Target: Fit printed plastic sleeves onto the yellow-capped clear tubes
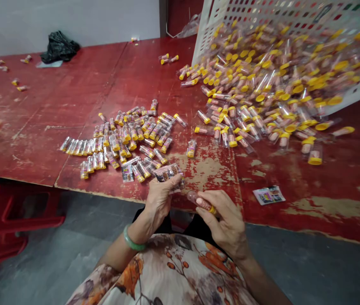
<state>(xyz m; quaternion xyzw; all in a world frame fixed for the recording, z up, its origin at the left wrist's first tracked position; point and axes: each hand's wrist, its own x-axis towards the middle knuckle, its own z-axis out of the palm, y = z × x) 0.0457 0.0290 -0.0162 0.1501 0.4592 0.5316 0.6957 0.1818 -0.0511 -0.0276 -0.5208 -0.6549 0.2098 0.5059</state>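
My left hand [160,195] pinches a printed label sleeve [168,172] with small pictures on it, over the table's front edge. Between the thumb and fingers of my right hand [222,216] is a clear tube [202,201] with a yellow cap and pinkish contents, lying slantwise and apart from the sleeve. Just beyond my left hand spreads a heap of labelled tubes [125,135], part of it lined up in rows. One pair of labelled tubes [191,148] stands away from that heap. To the right of my right hand lies a stack of printed sleeves [269,195].
A tipped white basket [200,46] spills many unlabelled yellow-capped tubes [249,110] across the worn red table [81,93]. A black plastic bag [59,46] sits at the back left. Red stools [14,212] stand at lower left, beside the table's front edge.
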